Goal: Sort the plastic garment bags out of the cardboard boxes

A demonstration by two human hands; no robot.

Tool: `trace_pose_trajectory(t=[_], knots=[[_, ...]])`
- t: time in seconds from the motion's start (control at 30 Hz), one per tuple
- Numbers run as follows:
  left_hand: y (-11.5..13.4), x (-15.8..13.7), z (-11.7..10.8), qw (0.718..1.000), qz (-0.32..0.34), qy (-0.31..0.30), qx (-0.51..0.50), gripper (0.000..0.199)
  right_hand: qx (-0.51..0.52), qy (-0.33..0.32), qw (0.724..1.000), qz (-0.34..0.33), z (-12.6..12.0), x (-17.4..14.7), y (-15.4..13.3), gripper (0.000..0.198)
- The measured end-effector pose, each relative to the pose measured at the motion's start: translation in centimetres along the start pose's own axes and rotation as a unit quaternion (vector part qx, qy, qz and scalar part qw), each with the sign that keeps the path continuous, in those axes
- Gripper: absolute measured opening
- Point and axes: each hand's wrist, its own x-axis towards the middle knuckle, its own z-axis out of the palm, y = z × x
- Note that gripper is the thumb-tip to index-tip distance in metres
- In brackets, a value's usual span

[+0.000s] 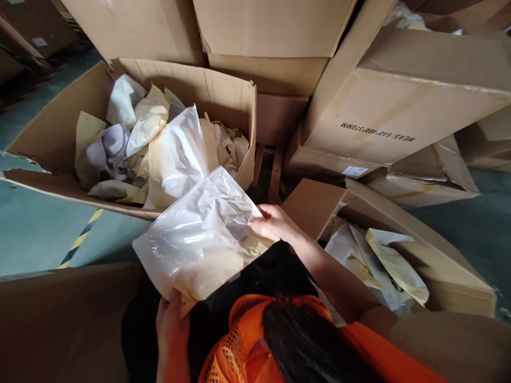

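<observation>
Both hands are holding a clear bag point(203, 236) at frame center: the left hand point(171, 324) is gripping its lower corner, the right hand point(273, 222) its right edge. An open box point(56, 127) of similar bags is sitting at upper left, another box point(435, 255) at lower right.

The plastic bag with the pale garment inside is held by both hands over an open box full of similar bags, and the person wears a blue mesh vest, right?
Nearly. The head view shows the vest is orange, not blue. The rest stands: the left hand and right hand hold the plastic bag over the open box of similar bags.
</observation>
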Motion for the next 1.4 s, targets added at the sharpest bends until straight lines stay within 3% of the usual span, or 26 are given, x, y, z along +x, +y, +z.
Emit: trace_pose_trajectory(t=[0.37,0.53,0.6,0.67,0.77,0.83,0.93,1.03,1.13,1.27,1.4], knots=[[-1.3,1.0,-0.7,0.999,-0.043,-0.016,-0.012,0.046,-0.048,0.008,0.999,-0.015,0.2,0.0,-0.8,0.042],[-0.8,0.9,-2.7,0.996,-0.073,-0.042,-0.01,0.057,-0.147,0.013,0.989,-0.015,-2.4,0.0,0.2,0.033],[-0.3,0.7,-2.6,0.984,-0.144,-0.1,-0.03,0.066,-0.256,0.0,0.966,0.022,-4.4,-0.7,0.7,0.034],[0.2,0.3,-1.7,0.964,-0.207,-0.168,-0.014,0.078,-0.359,0.028,0.932,0.028,-6.2,-1.6,0.7,0.054],[0.7,-0.1,0.7,0.958,-0.189,-0.204,0.07,0.083,-0.415,0.147,0.891,-0.109,-7.2,-1.6,-0.9,0.075],[0.9,-0.5,2.1,0.955,-0.159,-0.232,0.093,0.078,-0.378,0.172,0.885,-0.211,-6.2,0.0,-2.9,0.069],[1.2,-2.0,3.4,0.945,-0.119,-0.301,0.052,0.068,-0.28,0.096,0.922,-0.249,-2.3,5.3,-6.6,0.06],[1.3,-4.2,4.2,0.943,-0.118,-0.312,0.0,0.065,-0.243,0.048,0.957,-0.151,2.9,12.2,-9.4,0.062],[1.3,-6.0,4.8,0.942,-0.144,-0.304,-0.025,0.064,-0.262,-0.007,0.964,-0.047,7.6,17.2,-10.8,0.039],[1.1,-6.5,4.6,0.932,-0.144,-0.327,-0.056,0.061,-0.246,-0.026,0.965,-0.09,10.4,17.9,-12.3,0.01],[0.5,-5.7,3.8,0.927,-0.159,-0.333,-0.068,0.061,-0.133,-0.097,0.98,-0.109,8.3,14.9,-14.7,0.005]])
